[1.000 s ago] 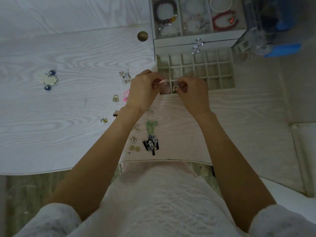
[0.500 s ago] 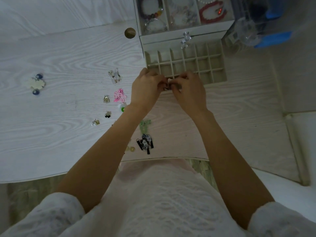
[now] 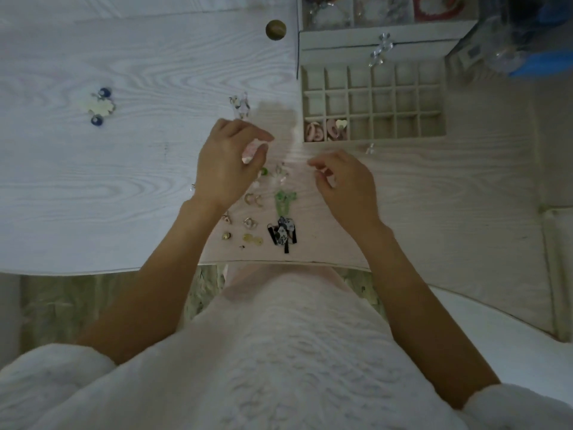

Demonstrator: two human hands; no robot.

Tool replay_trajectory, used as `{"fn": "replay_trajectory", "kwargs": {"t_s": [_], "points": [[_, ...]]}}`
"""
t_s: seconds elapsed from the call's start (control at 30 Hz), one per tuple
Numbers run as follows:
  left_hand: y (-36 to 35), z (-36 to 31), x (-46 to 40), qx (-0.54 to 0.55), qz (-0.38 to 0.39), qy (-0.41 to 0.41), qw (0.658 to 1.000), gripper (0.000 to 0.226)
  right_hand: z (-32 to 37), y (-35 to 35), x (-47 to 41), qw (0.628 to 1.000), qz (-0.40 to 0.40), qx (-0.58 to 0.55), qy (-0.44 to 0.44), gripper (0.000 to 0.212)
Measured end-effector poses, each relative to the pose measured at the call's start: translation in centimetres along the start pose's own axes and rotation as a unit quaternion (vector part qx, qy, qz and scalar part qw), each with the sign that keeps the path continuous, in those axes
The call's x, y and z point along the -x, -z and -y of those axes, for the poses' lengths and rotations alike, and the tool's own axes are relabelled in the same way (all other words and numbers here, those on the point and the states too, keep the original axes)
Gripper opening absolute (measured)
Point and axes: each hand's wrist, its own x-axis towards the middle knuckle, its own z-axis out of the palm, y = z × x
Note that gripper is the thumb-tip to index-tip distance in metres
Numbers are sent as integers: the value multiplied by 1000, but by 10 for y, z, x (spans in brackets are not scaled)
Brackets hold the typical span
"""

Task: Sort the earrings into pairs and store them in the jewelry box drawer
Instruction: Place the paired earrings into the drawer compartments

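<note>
The jewelry box drawer [image 3: 445, 100] stands pulled out, a grid of small compartments. A pair of pink earrings [image 3: 325, 131] lies in its two front-left compartments. My left hand [image 3: 228, 162] hovers over the table left of the drawer, fingers apart and curved above a pink earring [image 3: 250, 151]. My right hand [image 3: 345, 181] is just in front of the drawer, loosely curled and holding nothing. Between and below my hands lie loose earrings: a green pair [image 3: 285, 201], a black-and-white tassel pair [image 3: 282, 232], gold hoops [image 3: 254, 200] and gold discs [image 3: 252, 239].
A clear crystal pair [image 3: 240, 105] and a blue-and-white flower pair [image 3: 100, 107] lie farther left. The jewelry box's upper tray [image 3: 384, 30] holds bracelets. A brass-ringed hole [image 3: 276, 30] is in the tabletop. A blue-and-clear container [image 3: 527, 41] stands at the back right.
Both hands have drawn back from the drawer's front-left corner, leaving the pink earrings in the compartments. My left hand moved left over the loose earrings.
</note>
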Motion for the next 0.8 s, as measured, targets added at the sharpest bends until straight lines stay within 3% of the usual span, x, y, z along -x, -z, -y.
{"fn": "replay_trajectory", "kwargs": {"t_s": [0.1, 0.27, 0.53, 0.7, 0.8], "points": [[-9, 1, 17, -59, 58, 65, 994, 25, 5, -22, -2, 999, 51, 10, -2, 27], [-29, 0, 16, -88, 84, 39, 992, 34, 13, -37, -13, 997, 48, 64, 8, 35], [-44, -1, -3, -153, 79, -33, 984, 6, 15, -40, -22, 996, 41, 68, -36, 18], [-50, -4, -7, -194, 101, -74, 973, 11, 12, -37, -19, 997, 31, 49, -58, 14], [-54, -4, -10, -222, 119, -92, 963, 12, 12, -37, -18, 996, 38, 38, -75, 23]]}}
